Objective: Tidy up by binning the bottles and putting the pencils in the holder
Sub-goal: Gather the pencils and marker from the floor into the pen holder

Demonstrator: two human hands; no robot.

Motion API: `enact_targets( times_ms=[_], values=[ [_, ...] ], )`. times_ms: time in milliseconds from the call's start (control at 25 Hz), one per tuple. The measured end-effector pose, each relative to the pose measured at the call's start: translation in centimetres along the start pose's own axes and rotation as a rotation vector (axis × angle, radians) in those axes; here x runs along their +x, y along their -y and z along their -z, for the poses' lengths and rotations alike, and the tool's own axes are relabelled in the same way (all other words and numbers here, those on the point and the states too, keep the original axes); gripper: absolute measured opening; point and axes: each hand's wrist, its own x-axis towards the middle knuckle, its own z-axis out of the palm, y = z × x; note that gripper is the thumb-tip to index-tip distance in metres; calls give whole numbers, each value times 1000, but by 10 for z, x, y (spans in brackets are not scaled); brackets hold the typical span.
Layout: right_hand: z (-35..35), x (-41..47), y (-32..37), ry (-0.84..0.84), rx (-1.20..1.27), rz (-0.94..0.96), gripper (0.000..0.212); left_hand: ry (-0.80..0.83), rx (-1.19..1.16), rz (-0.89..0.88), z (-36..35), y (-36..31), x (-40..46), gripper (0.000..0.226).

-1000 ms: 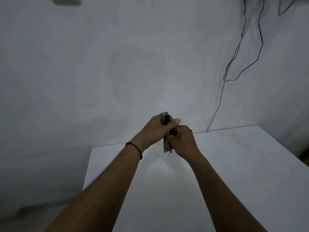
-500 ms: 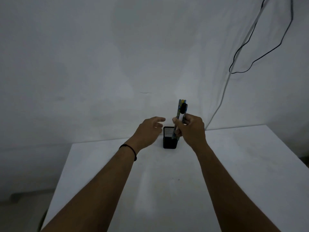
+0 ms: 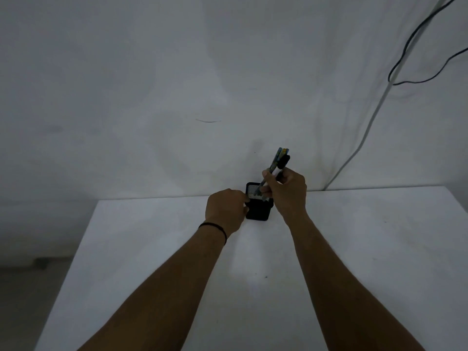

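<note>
A small black square mesh holder [image 3: 258,211] stands near the far edge of the white table [image 3: 152,249]. My right hand [image 3: 286,193] grips a bundle of pencils [image 3: 278,160], tilted, with their lower tips at the holder's open top. The upper ends stick up past my fingers, blue and yellow, with a black cap beside them. My left hand [image 3: 225,211] is against the holder's left side, fingers curled on its wall. No bottles or bin are in view.
A grey wall rises right behind the table's far edge. A pale cable [image 3: 364,133] and a black cable [image 3: 415,46] hang down the wall at the right. The table's left edge drops to a dark floor [image 3: 30,300].
Both hands held the pencil bundle together; then my left hand let go and moved onto the holder's side. My right hand lowered the bundle to the holder's opening.
</note>
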Motion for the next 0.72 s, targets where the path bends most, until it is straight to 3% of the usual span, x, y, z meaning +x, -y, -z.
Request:
enact_targets(
  times_ms=[200, 400, 520, 720],
  values=[
    [-6, 11, -34, 91, -161, -19, 28, -17, 59, 1, -21, -5, 7, 26],
    [-7, 11, -48, 137, -261, -4, 14, 4, 70, 7, -30, -5, 15, 21],
    [-8, 10, -50, 135, -229, -23, 28, -26, 40, -1, -26, -5, 13, 22],
    [-5, 1, -44, 95, -245, -67, 70, -74, -75, -5, -19, -2, 2, 25]
  ],
)
